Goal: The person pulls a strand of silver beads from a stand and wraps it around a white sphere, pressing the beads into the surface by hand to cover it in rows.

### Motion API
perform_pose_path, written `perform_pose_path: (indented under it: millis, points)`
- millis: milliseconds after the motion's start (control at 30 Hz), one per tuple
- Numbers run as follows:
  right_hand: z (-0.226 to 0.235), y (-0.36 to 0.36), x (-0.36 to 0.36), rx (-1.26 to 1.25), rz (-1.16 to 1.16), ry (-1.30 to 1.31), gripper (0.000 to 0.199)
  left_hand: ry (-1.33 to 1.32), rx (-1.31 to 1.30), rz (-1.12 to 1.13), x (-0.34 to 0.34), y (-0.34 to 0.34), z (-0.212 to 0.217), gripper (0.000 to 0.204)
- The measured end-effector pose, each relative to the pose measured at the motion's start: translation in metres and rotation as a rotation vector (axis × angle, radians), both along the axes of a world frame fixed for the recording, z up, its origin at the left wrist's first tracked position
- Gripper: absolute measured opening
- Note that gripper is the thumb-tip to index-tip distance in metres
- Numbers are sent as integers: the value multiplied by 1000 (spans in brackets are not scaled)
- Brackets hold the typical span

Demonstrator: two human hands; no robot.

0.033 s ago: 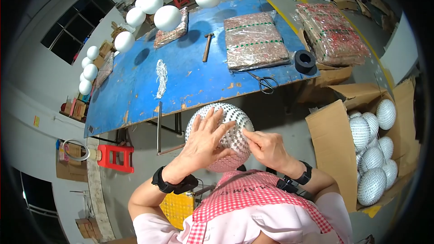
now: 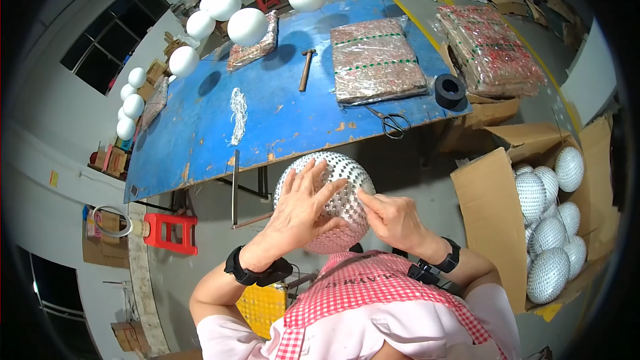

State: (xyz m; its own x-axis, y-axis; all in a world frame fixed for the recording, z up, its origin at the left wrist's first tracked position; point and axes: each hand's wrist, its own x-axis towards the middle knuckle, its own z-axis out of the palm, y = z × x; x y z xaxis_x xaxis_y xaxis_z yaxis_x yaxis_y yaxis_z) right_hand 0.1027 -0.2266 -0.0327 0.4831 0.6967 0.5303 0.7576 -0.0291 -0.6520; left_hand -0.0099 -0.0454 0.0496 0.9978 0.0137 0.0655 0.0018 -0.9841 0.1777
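Left hand (image 2: 301,208): fingers spread flat against the mirror-tiled ball (image 2: 337,187).
Right hand (image 2: 393,219): fingertips pinched together, pressing the ball's side.
Beyond hands: blue tabletop (image 2: 280,110).

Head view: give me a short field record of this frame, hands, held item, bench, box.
left hand: palm and spread fingers flat on the mirror ball
right hand: fingertips pressed to the ball's right side
ball: silver-tiled, held over the lap
bench: blue table with hammer, scissors, black tape roll, wrapped sheet packs, white foam balls
box: cardboard box at right, with finished mirror balls
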Motion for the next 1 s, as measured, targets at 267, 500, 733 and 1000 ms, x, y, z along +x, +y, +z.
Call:
perform_pose_path:
  millis: [267, 500, 733, 1000]
  points:
    - [3, 1, -4, 11, -19, 89, 29, -24, -31, -15, -4, 4, 3, 65]
    - [13, 4, 3, -26, 25, -59, 31, 38, -66, -24, -1, 11, 8, 64]
    - [18, 2, 19, -93, 98, -26, 29, -98, -11, -44, 5, 3, -2, 67]
    - [9, 13, 11, -37, -76, -35, 25, -81, -128, 14, 15, 27, 3, 57]
